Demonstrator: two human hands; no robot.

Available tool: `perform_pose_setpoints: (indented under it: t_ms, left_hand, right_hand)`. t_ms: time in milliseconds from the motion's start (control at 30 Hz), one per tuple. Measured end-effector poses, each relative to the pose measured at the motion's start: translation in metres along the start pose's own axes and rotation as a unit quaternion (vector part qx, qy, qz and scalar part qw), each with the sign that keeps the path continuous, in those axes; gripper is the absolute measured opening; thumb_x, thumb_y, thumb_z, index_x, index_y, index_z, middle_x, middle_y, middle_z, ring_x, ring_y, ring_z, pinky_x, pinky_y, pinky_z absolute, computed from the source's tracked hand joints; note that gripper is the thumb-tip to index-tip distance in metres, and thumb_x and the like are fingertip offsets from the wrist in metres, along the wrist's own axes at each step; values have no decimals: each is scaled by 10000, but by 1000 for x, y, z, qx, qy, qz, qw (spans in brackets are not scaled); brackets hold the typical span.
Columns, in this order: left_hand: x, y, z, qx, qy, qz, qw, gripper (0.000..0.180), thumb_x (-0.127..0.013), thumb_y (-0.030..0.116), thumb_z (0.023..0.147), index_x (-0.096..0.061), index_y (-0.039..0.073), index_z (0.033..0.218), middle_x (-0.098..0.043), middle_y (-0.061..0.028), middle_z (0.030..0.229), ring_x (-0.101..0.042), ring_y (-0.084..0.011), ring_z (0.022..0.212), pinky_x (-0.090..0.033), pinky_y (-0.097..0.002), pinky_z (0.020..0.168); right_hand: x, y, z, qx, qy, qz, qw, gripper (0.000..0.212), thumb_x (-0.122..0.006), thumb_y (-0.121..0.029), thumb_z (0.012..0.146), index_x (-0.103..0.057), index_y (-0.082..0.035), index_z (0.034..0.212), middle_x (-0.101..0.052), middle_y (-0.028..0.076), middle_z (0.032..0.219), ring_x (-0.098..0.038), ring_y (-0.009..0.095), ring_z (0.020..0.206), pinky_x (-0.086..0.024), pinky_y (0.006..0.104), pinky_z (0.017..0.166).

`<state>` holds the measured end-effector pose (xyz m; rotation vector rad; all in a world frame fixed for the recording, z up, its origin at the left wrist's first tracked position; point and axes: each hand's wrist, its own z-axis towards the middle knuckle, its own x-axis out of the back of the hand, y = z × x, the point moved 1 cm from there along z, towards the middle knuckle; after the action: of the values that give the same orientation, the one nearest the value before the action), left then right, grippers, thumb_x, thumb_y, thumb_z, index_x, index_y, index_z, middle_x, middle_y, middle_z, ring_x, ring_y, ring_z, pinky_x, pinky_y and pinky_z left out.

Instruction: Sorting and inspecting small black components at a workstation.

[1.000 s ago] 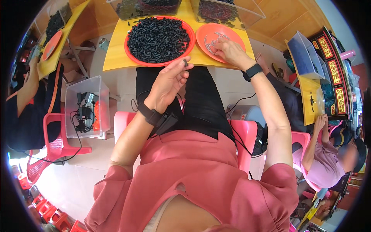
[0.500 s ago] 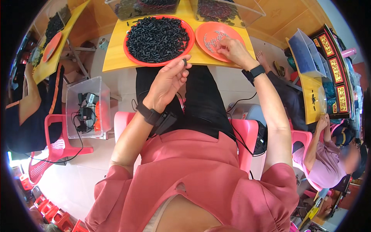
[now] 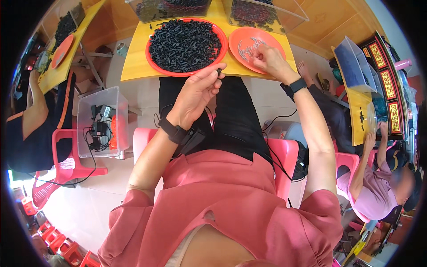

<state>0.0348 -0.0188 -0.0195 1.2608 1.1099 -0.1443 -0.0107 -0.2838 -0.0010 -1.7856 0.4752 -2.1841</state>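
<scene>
My left hand (image 3: pixel 202 87) is raised at the table's front edge, with a small black plastic part (image 3: pixel 219 71) pinched between thumb and fingertips. Just behind it stands a red round tray (image 3: pixel 224 44) heaped with small black parts (image 3: pixel 184 46). My right hand (image 3: pixel 272 62) hangs over an orange-red plate (image 3: pixel 236 38) on which small silvery metal pieces (image 3: pixel 252 44) lie scattered. Its fingers are pinched together at the pieces; whether one is between the fingertips is too small to tell.
Two clear bins, one of black parts (image 3: pixel 171 9) and one of dark parts (image 3: pixel 255 18), stand at the back of the yellow table (image 3: pixel 133 66). Co-workers sit at tables left and right. A clear box (image 3: pixel 100 149) with cables stands on the left.
The black part in my left hand has turned a little between the fingertips. My right hand stays over the plate, its fingers slightly shifted. The whole view has moved slightly.
</scene>
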Motion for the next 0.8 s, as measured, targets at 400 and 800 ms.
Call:
perform_pose_setpoints:
  t_ms: [400,800]
  left_hand:
    - [-1,-9,1,-40,53,80,995,226,-620,125,884,-615,37,1092,-643,-13,890,-515,-39,699,-415,-170,646]
    - [-1,-10,2,-76,77,104,989,182,-646,138,866,-623,40,1018,-642,-2,836,-509,-38,676,-406,-168,627]
  right_hand:
    - [20,-108,-23,158,6,97,983,142,-618,-107,770,-542,6,811,-583,132,761,-605,285,717,-487,370,633]
    - [12,-115,-24,198,9,69,978,137,-631,-75,773,-520,2,797,-549,135,751,-581,315,680,-467,391,591]
